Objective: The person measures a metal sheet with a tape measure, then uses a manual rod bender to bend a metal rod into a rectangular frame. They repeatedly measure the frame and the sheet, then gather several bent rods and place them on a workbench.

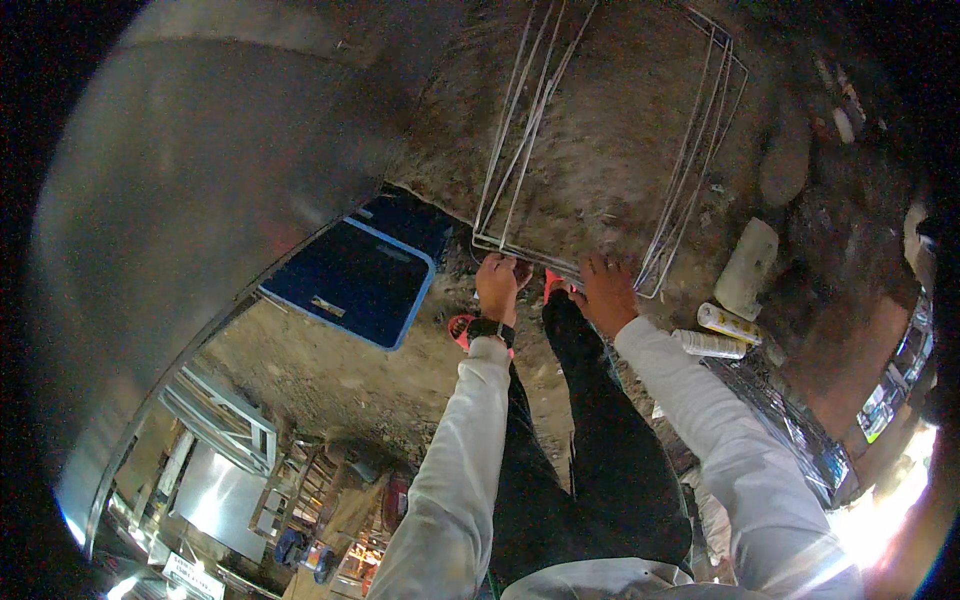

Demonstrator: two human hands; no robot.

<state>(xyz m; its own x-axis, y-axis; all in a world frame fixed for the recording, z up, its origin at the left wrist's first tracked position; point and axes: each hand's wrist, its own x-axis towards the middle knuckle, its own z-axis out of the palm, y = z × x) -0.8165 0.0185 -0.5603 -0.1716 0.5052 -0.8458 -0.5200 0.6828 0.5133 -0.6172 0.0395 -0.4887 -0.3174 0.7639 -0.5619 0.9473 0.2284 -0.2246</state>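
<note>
Several thin, pale metal rods bent into long rectangular wire frames [532,108] reach away from me over the dirt floor, lying nearly on top of one another. Their near ends meet at my hands. My left hand [498,287], with a dark watch on its wrist, has its fingers curled round the left part of the near end. At the right part, my right hand [607,292] grips the same bundle with its fingers bent over the rods. Some fingertips are hidden behind the rods and hands.
My feet in pinkish-red shoes [460,330] stand just below the frames. A dark blue panel with a light blue rim [408,335] lies at left, beside a large grey sheet surface [230,150]. At right are a pale block [748,268], a yellow-white cylinder [728,325] and a wire grid [790,425].
</note>
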